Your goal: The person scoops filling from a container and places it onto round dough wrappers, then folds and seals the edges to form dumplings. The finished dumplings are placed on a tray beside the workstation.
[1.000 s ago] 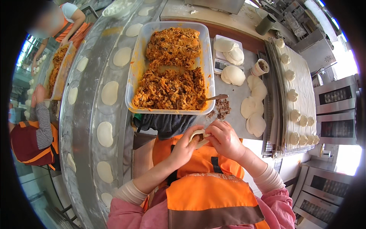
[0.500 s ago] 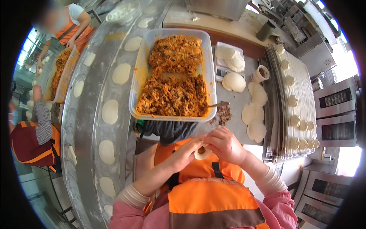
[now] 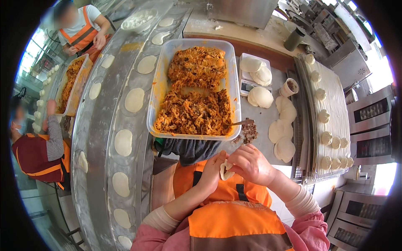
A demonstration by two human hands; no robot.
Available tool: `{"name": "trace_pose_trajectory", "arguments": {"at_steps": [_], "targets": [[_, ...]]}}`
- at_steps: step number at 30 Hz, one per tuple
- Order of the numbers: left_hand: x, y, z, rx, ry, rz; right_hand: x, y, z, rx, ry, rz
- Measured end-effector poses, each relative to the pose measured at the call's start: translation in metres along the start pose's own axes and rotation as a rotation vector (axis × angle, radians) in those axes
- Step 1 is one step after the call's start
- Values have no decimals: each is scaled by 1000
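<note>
Between my two hands, close in front of my orange apron, is a small filled bun [image 3: 226, 172] of pale dough, its edge partly gathered. My left hand [image 3: 212, 169] is closed round its left side. With fingers and thumb, my right hand [image 3: 252, 164] pinches the dough rim from the right. The filling inside is mostly hidden by the fingers. Just beyond my hands stands a clear plastic tub [image 3: 151, 106] of orange shredded filling, with a utensil handle [image 3: 243, 122] over its near right corner. Dark minced filling [image 3: 250, 133] lies loose on the metal table nearby.
Flat dough rounds [image 3: 123, 143] lie along the metal conveyor [image 3: 104, 175] at left. More rounds [image 3: 280, 130] sit at right, some on a white scale [image 3: 247, 87], near a paper cup [image 3: 289, 88]. Shaped buns [image 3: 324, 116] stand on a tray [image 3: 337, 104]. Two people work across the conveyor.
The bun has turned more upright between my hands, and my right fingers have shifted along its rim. The view has moved slightly. The far co-worker's hands have lifted from their tub.
</note>
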State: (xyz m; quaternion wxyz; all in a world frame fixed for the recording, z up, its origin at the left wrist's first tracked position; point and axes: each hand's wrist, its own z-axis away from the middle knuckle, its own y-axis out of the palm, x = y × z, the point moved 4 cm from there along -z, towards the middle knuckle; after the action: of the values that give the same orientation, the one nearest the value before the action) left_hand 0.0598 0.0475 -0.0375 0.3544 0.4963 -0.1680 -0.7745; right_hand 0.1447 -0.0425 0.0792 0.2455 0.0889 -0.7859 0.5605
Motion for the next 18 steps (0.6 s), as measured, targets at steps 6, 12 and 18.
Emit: {"name": "trace_pose_trajectory", "arguments": {"at_steps": [6,12,18], "targets": [[-3,0,14,49,-69,-98,-3,-2,3,23,-76,56],[-14,4,7,77,143,-317,-5,10,14,-53,-8,-46],[-8,0,10,-9,143,-275,-7,3,8,-61,67,-25]]}}
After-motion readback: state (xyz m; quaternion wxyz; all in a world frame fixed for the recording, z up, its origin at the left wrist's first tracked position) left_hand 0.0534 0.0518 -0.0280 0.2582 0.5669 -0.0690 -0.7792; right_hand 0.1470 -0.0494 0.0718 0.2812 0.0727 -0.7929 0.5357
